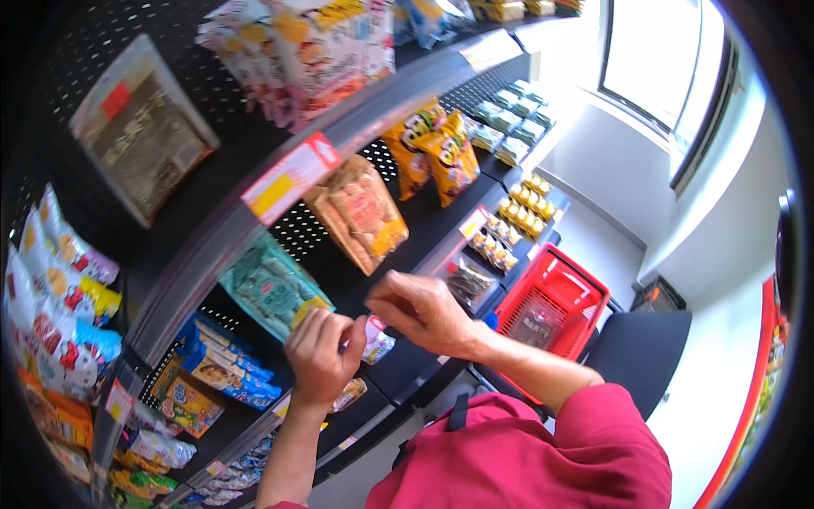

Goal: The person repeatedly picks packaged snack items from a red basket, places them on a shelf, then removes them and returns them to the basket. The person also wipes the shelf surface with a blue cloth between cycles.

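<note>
My left hand (324, 356) is raised in front of the shelving, its fingers curled and its thumb up. It overlaps the lower end of a teal snack bag (270, 286) from this angle; whether it touches the bag is unclear. Close by on the right, my right hand (429, 312) is bent at the wrist, fingers curled toward the left hand. A small pink-and-white tag (375, 323) shows between the two hands, and I cannot tell if either holds it. Past my right hand stands an orange-pink snack bag (365, 216) on the same shelf.
A red shopping basket (594, 289) containing a dark package (534, 323) sits by a black chair (642, 356). Shelf edges with a price label (290, 178) run diagonally. A flat brown packet (145, 130), yellow snack bags (448, 159) and blue packs (232, 369) stand on the shelves.
</note>
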The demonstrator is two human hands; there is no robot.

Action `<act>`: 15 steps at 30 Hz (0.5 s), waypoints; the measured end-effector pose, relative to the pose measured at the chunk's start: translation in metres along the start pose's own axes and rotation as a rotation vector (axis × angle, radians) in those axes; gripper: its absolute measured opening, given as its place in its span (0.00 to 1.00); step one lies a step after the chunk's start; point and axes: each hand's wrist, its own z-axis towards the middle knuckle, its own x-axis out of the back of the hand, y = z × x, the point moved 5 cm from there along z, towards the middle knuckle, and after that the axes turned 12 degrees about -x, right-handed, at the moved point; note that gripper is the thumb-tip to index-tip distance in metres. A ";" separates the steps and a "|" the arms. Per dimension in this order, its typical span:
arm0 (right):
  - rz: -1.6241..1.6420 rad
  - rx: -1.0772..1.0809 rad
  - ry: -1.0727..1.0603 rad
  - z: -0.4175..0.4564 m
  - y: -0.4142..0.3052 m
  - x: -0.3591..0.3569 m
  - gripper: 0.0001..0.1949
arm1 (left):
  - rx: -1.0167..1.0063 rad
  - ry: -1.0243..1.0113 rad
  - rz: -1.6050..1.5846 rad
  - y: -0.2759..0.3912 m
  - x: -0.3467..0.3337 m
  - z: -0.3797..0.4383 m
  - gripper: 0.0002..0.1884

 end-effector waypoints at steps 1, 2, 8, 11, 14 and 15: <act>-0.009 -0.218 -0.043 -0.028 0.052 0.000 0.06 | 0.046 -0.076 -0.058 -0.008 -0.032 -0.012 0.13; 0.027 -0.436 -0.065 -0.062 0.105 0.002 0.07 | 0.139 -0.186 -0.135 -0.021 -0.061 -0.033 0.11; 0.133 -1.232 0.122 -0.279 0.266 0.044 0.10 | 0.068 -0.475 -0.092 -0.065 -0.154 -0.075 0.40; 0.158 -1.383 0.342 -0.352 0.308 0.066 0.11 | 0.034 -0.552 0.023 -0.071 -0.173 -0.085 0.43; 0.227 -1.486 0.578 -0.405 0.341 0.080 0.09 | 0.011 -0.588 0.109 -0.073 -0.186 -0.090 0.44; 0.252 -1.521 0.631 -0.416 0.350 0.083 0.08 | 0.015 -0.608 0.128 -0.073 -0.188 -0.092 0.45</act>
